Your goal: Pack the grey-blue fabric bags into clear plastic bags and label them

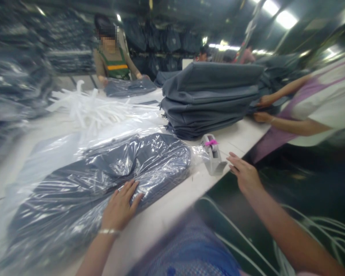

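Observation:
A dark grey garment in a clear plastic bag lies across the white table in front of me. My left hand rests flat on the bag's near side, fingers stretched out, a band around the wrist. Beyond the table's near edge my right hand is held with fingers extended, close to a grey tape dispenser. The dispenser carries a bright pink strip and stands by the right end of the bag. I see nothing held in either hand.
Behind the bag rises a tall stack of folded dark grey garments. White strips are heaped at the back left. One co-worker handles a bagged garment across the table; another person's hands touch the stack's right side. White cords hang below the table edge.

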`<act>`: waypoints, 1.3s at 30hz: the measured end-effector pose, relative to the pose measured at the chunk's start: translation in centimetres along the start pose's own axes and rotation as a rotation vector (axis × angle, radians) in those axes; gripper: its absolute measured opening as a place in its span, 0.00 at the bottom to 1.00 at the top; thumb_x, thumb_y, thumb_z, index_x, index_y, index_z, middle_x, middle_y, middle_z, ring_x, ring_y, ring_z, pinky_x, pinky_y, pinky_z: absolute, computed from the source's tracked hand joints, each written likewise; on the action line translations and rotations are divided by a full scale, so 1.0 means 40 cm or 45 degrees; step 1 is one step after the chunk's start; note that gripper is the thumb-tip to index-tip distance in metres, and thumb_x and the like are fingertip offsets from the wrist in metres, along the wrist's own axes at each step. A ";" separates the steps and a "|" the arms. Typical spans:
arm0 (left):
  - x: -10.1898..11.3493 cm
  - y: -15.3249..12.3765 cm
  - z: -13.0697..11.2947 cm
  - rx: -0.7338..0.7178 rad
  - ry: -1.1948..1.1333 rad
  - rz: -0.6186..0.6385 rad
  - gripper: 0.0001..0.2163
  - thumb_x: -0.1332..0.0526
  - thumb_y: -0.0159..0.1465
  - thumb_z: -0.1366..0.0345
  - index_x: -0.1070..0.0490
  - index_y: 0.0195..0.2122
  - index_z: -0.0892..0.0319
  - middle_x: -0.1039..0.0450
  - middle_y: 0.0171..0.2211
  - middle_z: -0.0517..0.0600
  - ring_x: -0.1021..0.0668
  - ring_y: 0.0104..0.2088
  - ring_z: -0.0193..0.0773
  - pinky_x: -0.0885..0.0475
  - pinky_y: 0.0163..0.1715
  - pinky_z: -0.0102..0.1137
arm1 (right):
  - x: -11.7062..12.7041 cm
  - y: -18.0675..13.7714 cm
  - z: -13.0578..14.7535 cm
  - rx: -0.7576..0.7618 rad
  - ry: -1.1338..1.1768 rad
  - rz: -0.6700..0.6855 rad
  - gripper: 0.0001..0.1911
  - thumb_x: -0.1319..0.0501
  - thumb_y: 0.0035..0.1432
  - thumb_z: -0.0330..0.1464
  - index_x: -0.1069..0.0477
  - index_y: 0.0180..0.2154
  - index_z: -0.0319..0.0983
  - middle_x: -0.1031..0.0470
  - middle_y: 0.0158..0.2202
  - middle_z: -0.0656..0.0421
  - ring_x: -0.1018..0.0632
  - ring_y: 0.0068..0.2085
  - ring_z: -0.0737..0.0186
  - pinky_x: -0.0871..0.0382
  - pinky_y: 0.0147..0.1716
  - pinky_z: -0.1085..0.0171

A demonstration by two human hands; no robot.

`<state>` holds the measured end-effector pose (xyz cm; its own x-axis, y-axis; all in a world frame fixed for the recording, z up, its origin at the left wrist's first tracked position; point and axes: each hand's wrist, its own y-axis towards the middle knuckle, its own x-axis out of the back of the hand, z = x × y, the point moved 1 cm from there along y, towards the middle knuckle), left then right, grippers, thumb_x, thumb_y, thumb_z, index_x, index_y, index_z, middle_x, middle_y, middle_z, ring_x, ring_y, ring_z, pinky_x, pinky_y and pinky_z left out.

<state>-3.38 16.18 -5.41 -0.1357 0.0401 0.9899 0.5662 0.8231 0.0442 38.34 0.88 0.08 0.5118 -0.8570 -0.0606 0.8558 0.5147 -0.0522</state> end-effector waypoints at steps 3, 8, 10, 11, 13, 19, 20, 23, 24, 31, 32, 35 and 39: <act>-0.001 0.000 0.003 -0.019 0.010 -0.006 0.27 0.52 0.70 0.50 0.40 0.65 0.58 0.40 0.66 0.53 0.36 0.65 0.49 0.39 0.63 0.49 | 0.031 -0.062 -0.031 -0.164 0.102 0.064 0.15 0.28 0.46 0.41 0.20 0.36 0.42 0.23 0.52 0.55 0.25 0.55 0.54 0.26 0.50 0.60; -0.008 -0.001 0.009 -0.035 0.022 -0.029 0.27 0.52 0.69 0.49 0.39 0.65 0.58 0.40 0.66 0.54 0.36 0.65 0.49 0.38 0.62 0.49 | 0.076 -0.078 -0.137 -0.291 -0.015 0.209 0.16 0.29 0.48 0.44 0.22 0.37 0.42 0.18 0.40 0.54 0.18 0.43 0.57 0.22 0.44 0.58; -0.009 -0.001 0.009 -0.033 0.024 -0.034 0.28 0.52 0.69 0.49 0.39 0.65 0.58 0.40 0.66 0.53 0.36 0.65 0.49 0.38 0.62 0.49 | 0.088 -0.056 -0.160 -0.181 -0.267 0.197 0.18 0.32 0.50 0.47 0.22 0.37 0.41 0.18 0.38 0.53 0.18 0.36 0.59 0.22 0.38 0.59; -0.009 -0.001 0.009 -0.034 0.025 -0.033 0.28 0.53 0.69 0.49 0.40 0.65 0.58 0.40 0.66 0.53 0.36 0.65 0.49 0.38 0.62 0.49 | 0.095 -0.042 -0.163 -0.122 -0.382 0.181 0.20 0.33 0.50 0.49 0.22 0.37 0.40 0.18 0.37 0.53 0.19 0.33 0.60 0.22 0.36 0.60; -0.008 -0.001 0.007 -0.036 0.029 -0.030 0.28 0.53 0.69 0.49 0.40 0.65 0.58 0.40 0.66 0.53 0.36 0.65 0.49 0.38 0.62 0.49 | 0.112 -0.015 -0.156 -0.036 -0.544 0.161 0.21 0.33 0.49 0.50 0.21 0.35 0.39 0.18 0.33 0.54 0.21 0.28 0.61 0.23 0.32 0.61; -0.011 -0.002 0.008 -0.049 0.032 -0.043 0.28 0.54 0.69 0.48 0.39 0.65 0.58 0.40 0.66 0.54 0.35 0.65 0.50 0.38 0.62 0.50 | 0.194 0.017 -0.045 0.409 -1.089 0.257 0.12 0.35 0.52 0.44 0.19 0.33 0.44 0.18 0.35 0.56 0.20 0.35 0.54 0.27 0.42 0.56; -0.013 -0.003 0.009 -0.055 0.029 -0.046 0.28 0.55 0.69 0.48 0.39 0.65 0.58 0.40 0.66 0.54 0.35 0.65 0.51 0.38 0.62 0.50 | 0.199 0.014 -0.014 0.586 -1.252 0.350 0.12 0.38 0.56 0.42 0.20 0.35 0.44 0.18 0.38 0.55 0.20 0.38 0.52 0.28 0.44 0.55; -0.015 -0.003 0.009 -0.064 0.007 -0.062 0.29 0.54 0.69 0.48 0.39 0.65 0.58 0.40 0.66 0.55 0.35 0.65 0.51 0.38 0.61 0.51 | 0.171 0.000 0.088 1.048 -1.625 0.721 0.14 0.45 0.65 0.37 0.21 0.40 0.44 0.19 0.42 0.54 0.20 0.42 0.54 0.29 0.44 0.58; -0.014 -0.004 0.007 -0.063 -0.002 -0.070 0.28 0.54 0.69 0.48 0.39 0.65 0.58 0.40 0.66 0.55 0.35 0.65 0.52 0.38 0.61 0.51 | 0.148 -0.005 0.121 1.156 -1.680 0.826 0.14 0.47 0.66 0.35 0.21 0.41 0.44 0.19 0.42 0.55 0.21 0.41 0.56 0.30 0.42 0.60; 0.007 -0.010 -0.019 -0.025 -0.026 -0.070 0.26 0.51 0.69 0.51 0.38 0.64 0.57 0.39 0.65 0.53 0.35 0.65 0.49 0.38 0.62 0.50 | -0.127 -0.020 0.254 1.796 -1.688 1.302 0.15 0.46 0.68 0.37 0.24 0.35 0.40 0.23 0.30 0.56 0.25 0.33 0.61 0.37 0.34 0.63; 0.009 -0.011 -0.023 -0.024 -0.028 -0.070 0.26 0.51 0.70 0.50 0.38 0.64 0.57 0.39 0.65 0.53 0.35 0.65 0.49 0.38 0.62 0.50 | -0.168 -0.017 0.256 1.847 -1.665 1.362 0.16 0.46 0.68 0.39 0.24 0.34 0.40 0.24 0.30 0.56 0.25 0.32 0.62 0.38 0.34 0.63; 0.012 -0.014 -0.030 -0.016 -0.043 -0.087 0.26 0.51 0.70 0.50 0.37 0.64 0.56 0.39 0.65 0.53 0.34 0.64 0.49 0.38 0.62 0.50 | -0.281 0.002 0.250 1.926 -1.646 1.543 0.17 0.47 0.68 0.41 0.25 0.33 0.40 0.24 0.29 0.57 0.26 0.33 0.62 0.41 0.31 0.64; 0.009 -0.021 -0.036 -0.010 -0.064 -0.120 0.25 0.50 0.69 0.50 0.37 0.64 0.54 0.39 0.65 0.52 0.34 0.64 0.50 0.36 0.61 0.51 | -0.407 0.033 0.228 1.914 -1.696 1.766 0.19 0.47 0.68 0.42 0.27 0.30 0.41 0.24 0.29 0.59 0.26 0.31 0.64 0.47 0.26 0.64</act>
<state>-2.72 14.70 -4.88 -0.2295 -0.0087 0.9733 0.5552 0.8202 0.1382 31.83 15.26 10.09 -0.1691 -0.0594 0.9838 -0.7067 0.7030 -0.0791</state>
